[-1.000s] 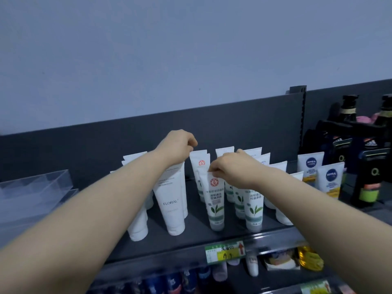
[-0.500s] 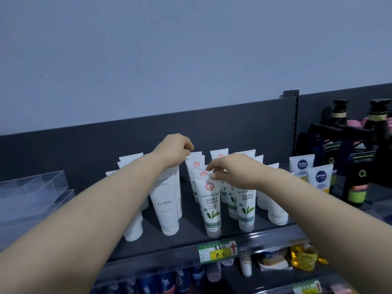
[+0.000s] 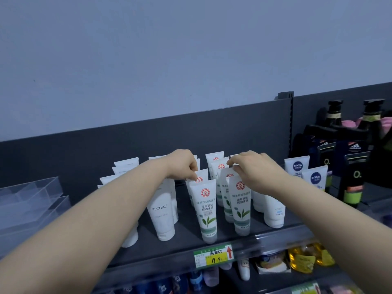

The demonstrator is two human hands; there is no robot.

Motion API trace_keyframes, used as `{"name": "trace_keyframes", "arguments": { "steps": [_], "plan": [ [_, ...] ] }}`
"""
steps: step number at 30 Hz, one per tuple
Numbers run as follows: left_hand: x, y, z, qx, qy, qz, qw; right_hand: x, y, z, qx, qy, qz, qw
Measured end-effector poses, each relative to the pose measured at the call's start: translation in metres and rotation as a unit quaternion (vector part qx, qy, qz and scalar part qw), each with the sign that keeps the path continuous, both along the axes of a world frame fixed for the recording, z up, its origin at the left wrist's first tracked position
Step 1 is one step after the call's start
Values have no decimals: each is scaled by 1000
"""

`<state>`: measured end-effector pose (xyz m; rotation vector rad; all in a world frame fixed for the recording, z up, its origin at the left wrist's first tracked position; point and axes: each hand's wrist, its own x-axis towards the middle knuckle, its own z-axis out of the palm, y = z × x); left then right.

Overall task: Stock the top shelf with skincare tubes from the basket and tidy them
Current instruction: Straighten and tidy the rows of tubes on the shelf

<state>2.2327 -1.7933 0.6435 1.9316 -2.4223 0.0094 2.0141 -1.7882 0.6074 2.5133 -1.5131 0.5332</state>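
Both hands point(image 3: 182, 165) point(image 3: 250, 168) cover tube point(image 3: 199, 177) tops; grip unclear.

The top shelf point(image 3: 186, 250) is a dark grey board with a yellow-green price label point(image 3: 214, 256) clipped to its front edge. Directly above the label, green-leaf tubes point(image 3: 205, 211) stand cap-down in rows; left of them stand white FLORAL tubes point(image 3: 162, 215), then clear plastic trays point(image 3: 31, 200). Right of the green-leaf tubes stand NIVEA tubes point(image 3: 315, 179) and dark pump bottles point(image 3: 353, 177).
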Motion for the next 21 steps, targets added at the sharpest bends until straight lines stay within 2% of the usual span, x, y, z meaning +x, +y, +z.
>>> {"name": "trace_keyframes", "arguments": {
  "steps": [8, 11, 14, 17, 19, 21],
  "plan": [
    [4, 3, 1, 16, 30, 10, 999, 8, 1, 3, -6, -12, 20, 1000],
    [8, 1, 7, 35, 75, 7, 997, 11, 0, 3, 0, -15, 21, 1000],
    [15, -9, 18, -41, 111, 13, 993, 12, -1, 4, 3, -21, 22, 1000],
    [24, -30, 20, -91, 14, 36, 995, 11, -1, 3, 4, -26, 19, 999],
    [28, -44, 15, -73, -47, 45, 995, 11, -1, 2, 3, -24, 18, 1000],
    [28, -54, 9, -47, -62, 39, 996, 10, -1, 0, -1, -20, 21, 1000]
  ]
}}
